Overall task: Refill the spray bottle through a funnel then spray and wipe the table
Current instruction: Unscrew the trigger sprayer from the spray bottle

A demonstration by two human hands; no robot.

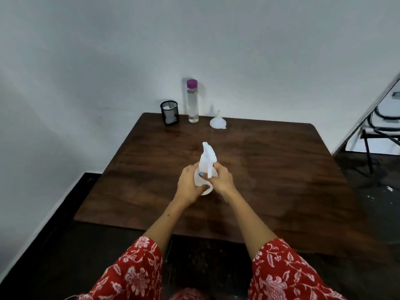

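Note:
A white spray bottle [207, 158] stands in the middle of the dark wooden table [270, 169], nozzle pointing away. My left hand [189, 184] grips its round body from the left. My right hand [223, 177] grips the neck just under the spray head. At the table's far edge a white funnel [217, 121] lies mouth down, spout up. Left of it stands a tall clear bottle [192, 102] with a purple cap, filled with clear liquid.
A black mesh cup [169, 112] holding something white stands at the far left corner beside the tall bottle. A white wall runs behind the table. A folding chair frame [372, 126] stands on the floor to the right.

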